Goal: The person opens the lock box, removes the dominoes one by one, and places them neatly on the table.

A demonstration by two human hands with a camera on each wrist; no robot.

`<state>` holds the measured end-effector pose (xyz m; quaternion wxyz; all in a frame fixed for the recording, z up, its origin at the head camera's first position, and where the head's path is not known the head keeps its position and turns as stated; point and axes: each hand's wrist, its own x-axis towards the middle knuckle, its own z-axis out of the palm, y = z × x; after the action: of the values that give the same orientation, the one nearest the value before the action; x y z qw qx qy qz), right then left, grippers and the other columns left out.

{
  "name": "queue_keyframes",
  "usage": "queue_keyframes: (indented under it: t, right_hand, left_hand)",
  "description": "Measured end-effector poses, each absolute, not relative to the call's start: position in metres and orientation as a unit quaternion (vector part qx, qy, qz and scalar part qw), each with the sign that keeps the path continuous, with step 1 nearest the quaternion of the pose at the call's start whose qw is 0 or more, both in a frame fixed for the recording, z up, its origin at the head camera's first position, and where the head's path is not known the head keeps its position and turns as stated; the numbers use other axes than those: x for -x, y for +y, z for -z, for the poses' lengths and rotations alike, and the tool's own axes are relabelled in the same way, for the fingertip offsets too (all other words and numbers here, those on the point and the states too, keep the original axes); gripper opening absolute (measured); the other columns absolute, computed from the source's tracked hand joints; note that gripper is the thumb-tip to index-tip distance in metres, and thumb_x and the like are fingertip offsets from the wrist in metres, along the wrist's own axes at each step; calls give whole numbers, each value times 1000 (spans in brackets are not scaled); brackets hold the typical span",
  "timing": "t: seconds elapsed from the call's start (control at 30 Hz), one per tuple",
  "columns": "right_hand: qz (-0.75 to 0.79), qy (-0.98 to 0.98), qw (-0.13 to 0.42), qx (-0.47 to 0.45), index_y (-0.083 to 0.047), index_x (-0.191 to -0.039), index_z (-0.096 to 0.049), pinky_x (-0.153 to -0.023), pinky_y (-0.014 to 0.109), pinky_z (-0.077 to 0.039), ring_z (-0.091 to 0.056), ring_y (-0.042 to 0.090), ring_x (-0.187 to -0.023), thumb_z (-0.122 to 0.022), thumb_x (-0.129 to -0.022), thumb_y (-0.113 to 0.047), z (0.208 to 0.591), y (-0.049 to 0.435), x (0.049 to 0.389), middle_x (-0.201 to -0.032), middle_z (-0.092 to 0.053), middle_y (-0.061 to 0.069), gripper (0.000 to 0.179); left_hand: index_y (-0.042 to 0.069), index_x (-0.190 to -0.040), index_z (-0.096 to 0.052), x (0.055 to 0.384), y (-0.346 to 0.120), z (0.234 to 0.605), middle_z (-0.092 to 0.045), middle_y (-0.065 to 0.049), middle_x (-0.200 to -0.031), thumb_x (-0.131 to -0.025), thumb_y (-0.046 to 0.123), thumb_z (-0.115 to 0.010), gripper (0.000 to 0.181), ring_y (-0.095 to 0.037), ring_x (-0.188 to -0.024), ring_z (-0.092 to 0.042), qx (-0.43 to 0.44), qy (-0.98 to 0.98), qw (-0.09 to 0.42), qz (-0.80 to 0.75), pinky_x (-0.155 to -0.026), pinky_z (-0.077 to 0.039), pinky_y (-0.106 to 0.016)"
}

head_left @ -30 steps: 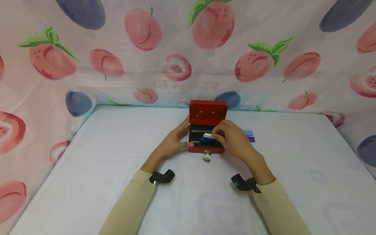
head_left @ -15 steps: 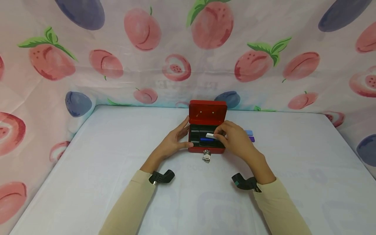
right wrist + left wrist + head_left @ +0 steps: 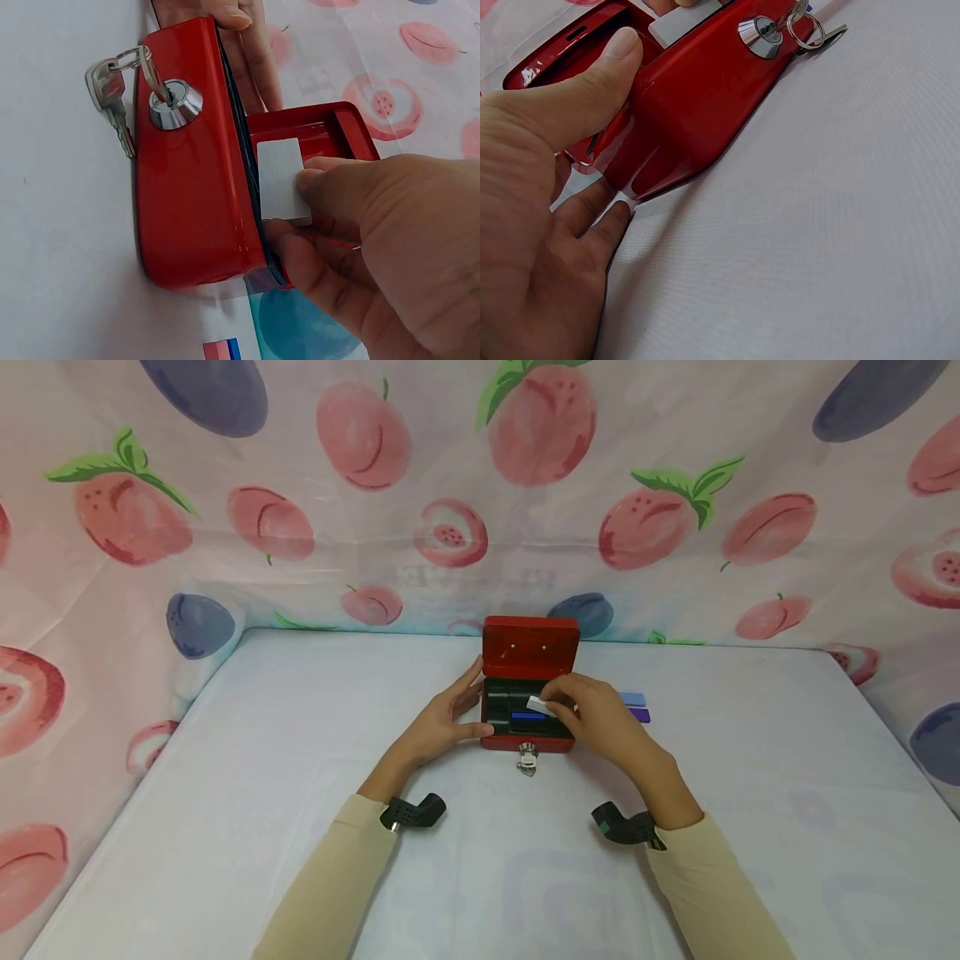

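Note:
A small red cash box (image 3: 527, 744) stands with its lid (image 3: 531, 643) raised. My left hand (image 3: 445, 714) rests on its left end, thumb lying over the front rim and the fairly straight fingers along the outside. Over the black insert (image 3: 498, 697), my right hand (image 3: 602, 717) pinches a flat white rectangular block (image 3: 282, 178) between thumb and fingers. A blue piece (image 3: 528, 716) lies in the insert beneath it. The right part of the insert is hidden behind the right hand.
Keys (image 3: 112, 97) on a ring hang from the lock (image 3: 174, 105) at the box's front. To the right of the box lie a purple strip (image 3: 641, 715) and a light-blue strip (image 3: 634, 699). A fruit-patterned cloth (image 3: 450, 585) rises behind the white table (image 3: 337, 718).
The white block has shifted slightly to the right and turned to a steeper tilt in my right hand's pinch. My left hand and the box have stayed in place.

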<state>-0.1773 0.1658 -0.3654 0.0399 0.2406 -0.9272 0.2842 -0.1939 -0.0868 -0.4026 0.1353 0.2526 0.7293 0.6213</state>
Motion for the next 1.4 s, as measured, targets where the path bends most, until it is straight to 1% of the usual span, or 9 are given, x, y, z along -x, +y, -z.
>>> queue_keyframes:
  t: [0.1,0.23,0.43,0.6,0.73,0.9,1.07,1.27,1.4]
  right_hand:
    - [-292,-923,29,-249,-8,-106,-65,-77,37,-55,-58,20,-84,-65,-90,-5,366,168,178,-99,-64,5,16]
    - [-298,-919,19,-257,-8,-108,-65,-78,37,-55,-56,20,-85,-63,-90,-2,366,170,178,-97,-62,5,20]
    - [-295,-921,7,-255,-10,-112,-65,-76,36,-55,-55,21,-86,-64,-89,-3,366,171,177,-97,-62,4,24]
    - [-295,-922,4,-250,-11,-112,-65,-78,38,-55,-56,21,-88,-65,-90,-4,368,171,179,-99,-62,4,24]
    - [-297,-920,13,-256,-10,-111,-66,-78,38,-55,-57,21,-88,-66,-89,-3,368,173,180,-98,-63,5,24]
    - [-310,-914,43,-258,-9,-109,-68,-74,37,-55,-59,20,-84,-67,-87,0,365,178,181,-100,-64,6,24]
    - [-324,-908,69,-255,-9,-108,-69,-74,37,-55,-60,19,-82,-68,-85,2,360,189,182,-99,-65,5,25]
    - [-337,-910,70,-232,-10,-108,-70,-74,39,-55,-61,18,-84,-68,-86,-1,355,209,183,-100,-66,4,24]
    - [-334,-919,54,-205,-12,-110,-70,-76,41,-55,-62,20,-87,-68,-89,-6,352,224,183,-102,-67,4,22]
  left_hand:
    - [15,-154,-13,194,-87,402,-19,-9,-157,-83,0,-72,94,-31,-139,-28,-251,730,136,-621,-112,-25,-43]
    - [14,-154,-13,195,-87,402,-20,-11,-156,-83,0,-72,93,-32,-139,-27,-252,727,137,-624,-112,-25,-44]
    - [13,-154,-13,195,-87,401,-19,-12,-156,-83,-2,-71,93,-34,-139,-27,-257,721,138,-628,-111,-25,-45]
    - [13,-154,-13,195,-88,402,-19,-12,-156,-83,-2,-71,93,-34,-139,-27,-257,721,135,-629,-111,-25,-45]
    - [13,-154,-14,194,-88,402,-19,-11,-157,-83,-1,-71,92,-33,-139,-28,-254,723,133,-628,-111,-25,-46]
    - [12,-154,-13,194,-87,401,-19,-12,-157,-83,-3,-71,93,-34,-139,-27,-258,721,133,-630,-111,-24,-47]
    - [12,-154,-12,195,-87,402,-18,-12,-157,-83,-2,-71,93,-35,-139,-26,-264,718,132,-631,-111,-24,-48]
    - [20,-155,-12,204,-88,422,-17,-4,-158,-82,-2,-72,96,-29,-139,-26,-262,722,128,-627,-112,-25,-41]
    - [25,-154,-14,207,-89,429,-19,2,-157,-82,2,-74,97,-22,-139,-29,-263,724,121,-626,-112,-26,-34]
